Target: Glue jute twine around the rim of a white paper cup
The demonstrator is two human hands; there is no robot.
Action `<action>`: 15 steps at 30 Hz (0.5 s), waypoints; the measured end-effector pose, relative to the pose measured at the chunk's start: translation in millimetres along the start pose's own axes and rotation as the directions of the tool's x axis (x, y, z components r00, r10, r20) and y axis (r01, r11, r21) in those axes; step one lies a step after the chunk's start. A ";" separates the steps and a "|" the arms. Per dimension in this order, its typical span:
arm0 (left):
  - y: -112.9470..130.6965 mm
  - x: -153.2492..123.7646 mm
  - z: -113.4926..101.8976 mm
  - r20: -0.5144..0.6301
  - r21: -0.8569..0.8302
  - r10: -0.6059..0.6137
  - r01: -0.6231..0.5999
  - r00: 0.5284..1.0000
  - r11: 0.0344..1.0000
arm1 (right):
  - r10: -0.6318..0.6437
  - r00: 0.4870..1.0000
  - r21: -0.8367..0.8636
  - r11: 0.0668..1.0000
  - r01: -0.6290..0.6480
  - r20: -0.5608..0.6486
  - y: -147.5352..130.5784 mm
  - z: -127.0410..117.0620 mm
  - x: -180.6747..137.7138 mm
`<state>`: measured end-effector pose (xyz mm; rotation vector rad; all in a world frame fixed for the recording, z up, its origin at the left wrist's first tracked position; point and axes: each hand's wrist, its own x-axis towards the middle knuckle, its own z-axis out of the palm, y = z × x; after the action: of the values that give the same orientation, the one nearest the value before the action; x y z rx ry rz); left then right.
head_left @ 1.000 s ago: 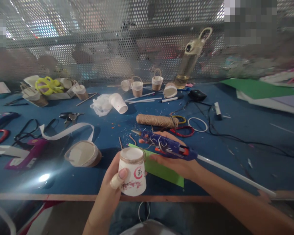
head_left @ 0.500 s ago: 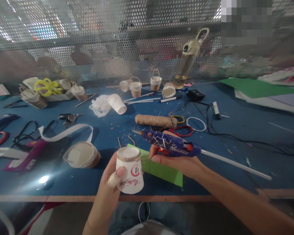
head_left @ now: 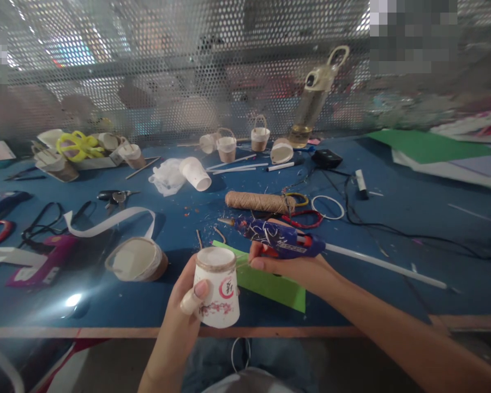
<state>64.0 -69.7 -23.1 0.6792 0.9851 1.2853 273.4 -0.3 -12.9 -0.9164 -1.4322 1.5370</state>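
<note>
My left hand point(head_left: 179, 322) holds an upside-down white paper cup point(head_left: 216, 295) with a red and pink print and a band of twine wound around its top end. My right hand point(head_left: 294, 268) grips a blue glue gun point(head_left: 276, 240), nozzle pointing left over the table, with a white glue stick point(head_left: 387, 266) trailing out of its back to the right. A green paper sheet point(head_left: 270, 284) lies on the blue table point(head_left: 393, 218) under both hands. A spool of brown twine point(head_left: 258, 202) lies just beyond the gun.
A twine-wrapped cup point(head_left: 135, 260) lies on its side at left by a white paper strip point(head_left: 106, 219). Small basket cups point(head_left: 227, 147), a bottle point(head_left: 313, 103), scissors point(head_left: 79, 144), keys point(head_left: 117, 195), rings point(head_left: 328, 207) and black cables point(head_left: 393, 232) are scattered. A perforated metal screen point(head_left: 188, 71) closes the far side.
My right hand has lifted the glue gun slightly and tilted its nozzle down and left, with fingers curling around it. The cup in my left hand has stayed almost still.
</note>
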 end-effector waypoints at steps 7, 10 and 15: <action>-1.6 0.3 -1.3 0.032 -0.010 0.003 -0.002 0.999 1.000 | 0.063 0.998 -0.051 0.997 -0.062 0.008 -5.1 0.9 1.4; -1.0 0.3 -1.0 0.047 -0.007 -0.005 0.006 0.999 1.000 | 0.059 0.998 -0.057 0.997 -0.059 0.000 -4.7 1.3 2.4; -0.4 0.5 -0.3 0.077 0.013 -0.009 0.008 0.997 1.000 | 0.023 1.000 -0.044 0.999 -0.022 0.017 0.2 1.7 2.8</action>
<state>63.9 -69.4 -23.7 0.7286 0.9328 1.2375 270.8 1.6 -12.9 -0.9502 -1.4785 1.5390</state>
